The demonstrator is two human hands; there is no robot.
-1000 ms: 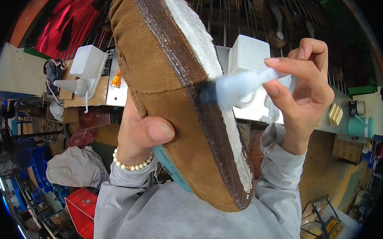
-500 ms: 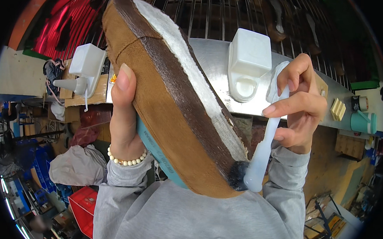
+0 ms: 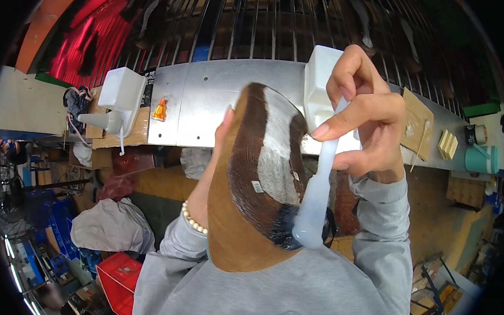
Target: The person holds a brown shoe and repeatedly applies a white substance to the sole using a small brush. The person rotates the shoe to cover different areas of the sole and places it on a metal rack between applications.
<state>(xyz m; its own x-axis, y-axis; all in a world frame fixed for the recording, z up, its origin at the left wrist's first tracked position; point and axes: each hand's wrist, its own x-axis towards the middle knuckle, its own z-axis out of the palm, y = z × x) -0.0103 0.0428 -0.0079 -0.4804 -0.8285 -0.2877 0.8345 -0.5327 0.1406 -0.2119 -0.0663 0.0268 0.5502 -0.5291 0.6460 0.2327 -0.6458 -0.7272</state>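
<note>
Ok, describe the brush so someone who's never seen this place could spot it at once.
Find the brown shoe mid-picture, in front of the grey sweatshirt. At the shoe's lower right is the brush, held from above by the right hand. Its slim, milky handle and dark bristles set it apart from the boxy white container beyond that hand.

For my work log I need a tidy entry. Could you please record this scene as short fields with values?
Left hand: holds the shoe, partly hidden behind it
Right hand: holds the brush by its whitish handle
Shoe: brown, dark band around a pale middle
Brush: dark bristles at the band's lower end
Bench: metal, beyond the shoe
Left background: white container, orange item, red crate
</note>
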